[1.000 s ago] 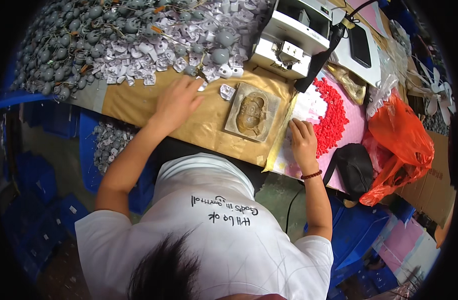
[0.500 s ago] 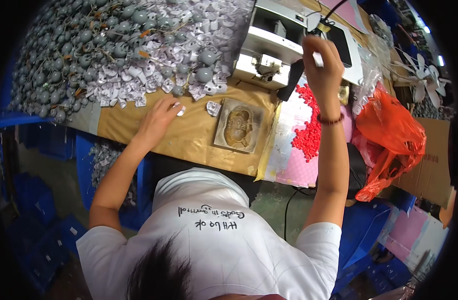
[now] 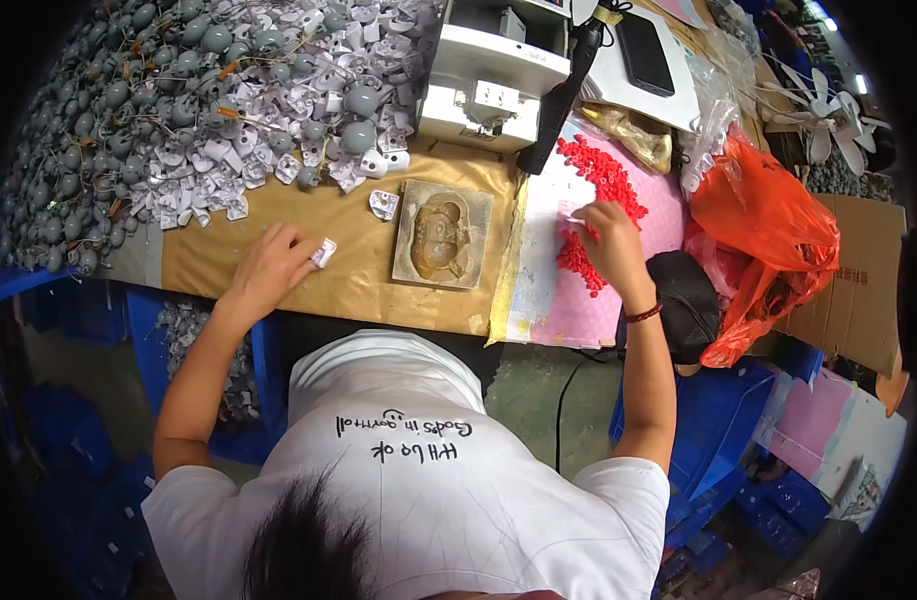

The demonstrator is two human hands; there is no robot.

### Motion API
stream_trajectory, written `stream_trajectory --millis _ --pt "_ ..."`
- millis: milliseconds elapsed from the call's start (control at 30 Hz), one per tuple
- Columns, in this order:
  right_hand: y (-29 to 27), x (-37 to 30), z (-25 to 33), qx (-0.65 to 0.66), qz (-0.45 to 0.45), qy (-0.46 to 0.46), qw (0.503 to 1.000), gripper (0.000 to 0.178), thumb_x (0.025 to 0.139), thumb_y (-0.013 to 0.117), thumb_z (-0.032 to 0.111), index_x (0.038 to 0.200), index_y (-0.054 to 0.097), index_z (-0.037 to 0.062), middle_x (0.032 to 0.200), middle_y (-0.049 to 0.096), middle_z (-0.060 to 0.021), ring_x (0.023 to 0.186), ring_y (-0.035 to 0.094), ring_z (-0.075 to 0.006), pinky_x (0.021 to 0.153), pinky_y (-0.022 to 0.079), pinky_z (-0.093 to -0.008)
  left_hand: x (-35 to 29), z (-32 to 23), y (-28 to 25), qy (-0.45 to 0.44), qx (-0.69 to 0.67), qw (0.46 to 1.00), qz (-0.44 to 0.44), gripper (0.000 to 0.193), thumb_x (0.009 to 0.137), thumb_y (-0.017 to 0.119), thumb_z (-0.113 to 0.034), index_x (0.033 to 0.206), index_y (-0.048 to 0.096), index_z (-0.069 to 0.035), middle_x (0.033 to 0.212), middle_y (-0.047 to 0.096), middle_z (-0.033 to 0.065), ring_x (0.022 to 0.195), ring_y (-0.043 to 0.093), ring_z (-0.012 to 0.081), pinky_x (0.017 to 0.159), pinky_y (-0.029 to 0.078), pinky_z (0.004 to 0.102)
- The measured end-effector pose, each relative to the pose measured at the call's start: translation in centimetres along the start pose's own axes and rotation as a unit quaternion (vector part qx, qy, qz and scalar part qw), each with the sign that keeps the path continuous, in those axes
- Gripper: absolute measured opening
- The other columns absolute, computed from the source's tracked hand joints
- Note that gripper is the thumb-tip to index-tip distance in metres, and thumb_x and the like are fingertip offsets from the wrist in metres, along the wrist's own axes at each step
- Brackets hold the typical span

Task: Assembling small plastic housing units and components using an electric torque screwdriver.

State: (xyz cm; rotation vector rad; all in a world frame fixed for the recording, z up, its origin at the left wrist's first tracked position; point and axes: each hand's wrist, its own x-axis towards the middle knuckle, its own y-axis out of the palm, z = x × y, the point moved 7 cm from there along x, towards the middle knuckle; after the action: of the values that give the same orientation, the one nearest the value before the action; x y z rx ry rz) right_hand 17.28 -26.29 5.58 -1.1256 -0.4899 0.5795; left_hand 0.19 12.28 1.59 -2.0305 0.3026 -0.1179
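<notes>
My left hand (image 3: 266, 268), over the brown-covered table, pinches a small white plastic part (image 3: 324, 253) between thumb and fingers. Over the pink and white sheet, my right hand (image 3: 612, 248) is closed beside the small red pieces (image 3: 603, 170). A whitish bit shows at its fingertips, too small and blurred to name. Between the hands lies a square metal block (image 3: 481, 215) with a rounded hollow. Just left of the block sits a loose white plastic part (image 3: 383, 205).
White plastic parts (image 3: 213, 170) and grey balls with wires (image 3: 108, 95) heap at the left. A white machine (image 3: 493, 55) stands behind the block. At the right are a black phone (image 3: 645, 52), a red plastic bag (image 3: 763, 235), a black pouch (image 3: 683, 305) and a carton (image 3: 848, 290).
My right hand has come down from beside the white machine to the red pieces. My left hand has drawn back nearer me, with the white plastic part showing more plainly. The view has shifted slightly.
</notes>
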Motion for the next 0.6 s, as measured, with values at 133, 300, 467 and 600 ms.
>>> stream_trajectory --millis 133,300,467,600 --pt "2.6 -1.1 0.1 -0.074 0.024 -0.010 0.997 0.010 0.079 0.068 0.007 0.089 0.070 0.0057 0.085 0.066 -0.0091 0.086 0.061 -0.0300 0.077 0.049 -0.0408 1.3 -1.5 0.4 0.019 -0.020 0.999 -0.046 0.027 0.078 0.074 -0.014 0.099 0.060 -0.006 0.100 0.057 0.0112 0.099 0.055 0.0321 0.080 0.049 0.0417" --pt "4.0 -1.6 -1.0 -0.047 -0.004 -0.005 0.999 0.013 0.077 0.068 0.003 0.089 0.069 0.0057 0.085 0.064 -0.0085 0.083 0.061 -0.0281 0.076 0.049 -0.0385 2.2 -2.3 0.9 -0.037 -0.123 0.988 -0.084 0.027 0.079 0.074 -0.015 0.103 0.063 -0.009 0.103 0.059 0.0105 0.102 0.057 0.0319 0.085 0.049 0.0420" --pt "2.4 0.2 1.2 0.158 -0.058 0.068 0.983 0.018 0.078 0.063 -0.012 0.091 0.067 0.0004 0.094 0.062 -0.0103 0.082 0.063 -0.0220 0.071 0.051 -0.0313 5.9 -7.6 0.5 0.030 -0.189 0.975 -0.116 0.025 0.080 0.075 -0.016 0.104 0.068 -0.011 0.105 0.059 0.0059 0.106 0.057 0.0283 0.091 0.048 0.0412" --pt "2.0 2.6 6.6 0.251 -0.085 0.007 0.964 0.023 0.078 0.063 -0.011 0.096 0.070 0.0017 0.100 0.066 -0.0113 0.086 0.067 -0.0215 0.073 0.053 -0.0301 8.8 -9.8 2.3 0.040 -0.110 0.981 -0.154 0.025 0.079 0.075 -0.013 0.103 0.070 -0.012 0.106 0.058 0.0048 0.111 0.051 0.0287 0.093 0.045 0.0413"
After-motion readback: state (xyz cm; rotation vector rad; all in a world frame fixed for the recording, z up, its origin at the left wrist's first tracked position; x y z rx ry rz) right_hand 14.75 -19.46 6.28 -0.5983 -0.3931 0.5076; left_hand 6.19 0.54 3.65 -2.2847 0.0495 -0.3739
